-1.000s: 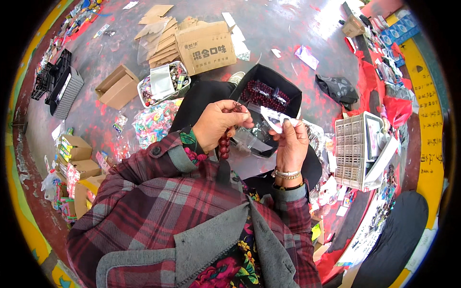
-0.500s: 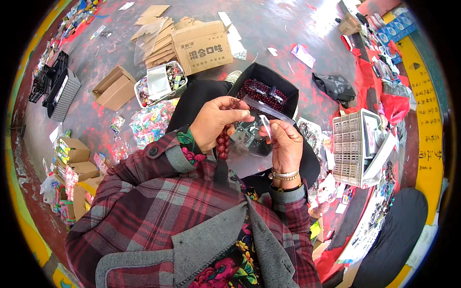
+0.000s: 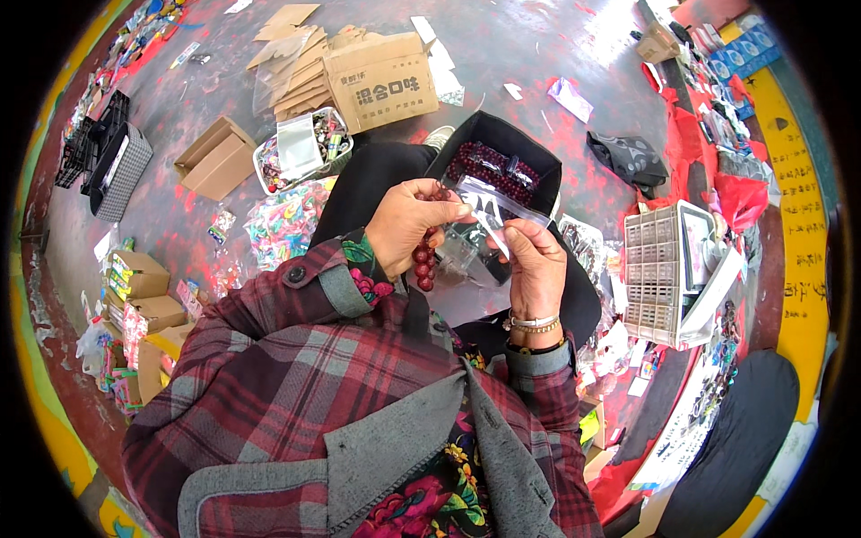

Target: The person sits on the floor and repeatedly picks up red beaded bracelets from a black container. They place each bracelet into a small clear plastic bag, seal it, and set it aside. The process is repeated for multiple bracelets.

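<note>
In my left hand (image 3: pixel 404 229), closed, is a string of dark red beads (image 3: pixel 423 267) that hangs below the fingers. My right hand (image 3: pixel 538 269) is closed in a pinch on a small clear plastic bag (image 3: pixel 499 199), which stretches between the two hands. A narrow white strip shows along the bag beside my right fingertips. The left thumb and forefinger meet near the bag's left edge; whether they grip it I cannot tell. Just beyond the hands stands a black box (image 3: pixel 549 164) with more dark red beads (image 3: pixel 489 166) in clear wrapping.
Left of my knee lie a white basket (image 3: pixel 348 160) of small goods, colourful packets (image 3: pixel 282 224) and an open carton (image 3: pixel 215 161). Flattened cardboard (image 3: pixel 381 85) lies farther off. At right are a beige crate (image 3: pixel 650 278) and a dark bag (image 3: pixel 623 157).
The clear bag has come up and spread between my hands, and the white strip has tilted. My right fingers have moved slightly. My left hand still holds the beads.
</note>
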`<state>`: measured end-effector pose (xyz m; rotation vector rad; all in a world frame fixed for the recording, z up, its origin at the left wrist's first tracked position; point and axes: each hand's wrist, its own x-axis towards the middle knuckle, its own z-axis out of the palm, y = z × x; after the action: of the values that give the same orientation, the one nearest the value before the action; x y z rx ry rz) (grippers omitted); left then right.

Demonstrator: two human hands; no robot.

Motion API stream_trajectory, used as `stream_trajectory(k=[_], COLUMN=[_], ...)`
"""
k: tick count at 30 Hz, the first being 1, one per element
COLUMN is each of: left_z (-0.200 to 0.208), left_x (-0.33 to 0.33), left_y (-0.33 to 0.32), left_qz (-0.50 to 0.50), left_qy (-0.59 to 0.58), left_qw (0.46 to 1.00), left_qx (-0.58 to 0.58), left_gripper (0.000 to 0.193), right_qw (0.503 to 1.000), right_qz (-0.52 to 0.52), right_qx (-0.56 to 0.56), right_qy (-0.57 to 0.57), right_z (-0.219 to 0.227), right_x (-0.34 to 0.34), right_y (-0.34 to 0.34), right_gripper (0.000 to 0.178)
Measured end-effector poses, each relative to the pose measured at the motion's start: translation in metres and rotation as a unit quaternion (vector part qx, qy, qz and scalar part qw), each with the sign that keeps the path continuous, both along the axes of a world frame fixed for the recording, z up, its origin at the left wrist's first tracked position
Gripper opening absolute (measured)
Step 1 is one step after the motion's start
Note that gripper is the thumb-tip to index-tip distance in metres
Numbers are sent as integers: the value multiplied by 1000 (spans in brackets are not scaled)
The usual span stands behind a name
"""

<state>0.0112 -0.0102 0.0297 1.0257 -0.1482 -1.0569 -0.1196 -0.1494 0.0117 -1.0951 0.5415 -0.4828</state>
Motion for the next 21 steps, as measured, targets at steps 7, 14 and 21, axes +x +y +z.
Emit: stream_trajectory(k=[7, 14, 21], left_z=[-8, -6, -2], left_x=[7, 11, 8], left_y=[-1, -2, -1], left_qz=[-8, 3, 17], left_qy=[59, 65, 20], left_qw=[998, 997, 998], left_qx=[-38, -52, -52], left_gripper=[11, 9, 9], right_qw=[999, 1000, 1000], right_qz=[-12, 3, 4], right_qx=[7, 2, -13], right_qy=[-29, 9, -3], right_z=[-6, 0, -2], right_x=[0, -3, -4], right_y=[0, -3, -1], right_gripper=[10, 11, 13])
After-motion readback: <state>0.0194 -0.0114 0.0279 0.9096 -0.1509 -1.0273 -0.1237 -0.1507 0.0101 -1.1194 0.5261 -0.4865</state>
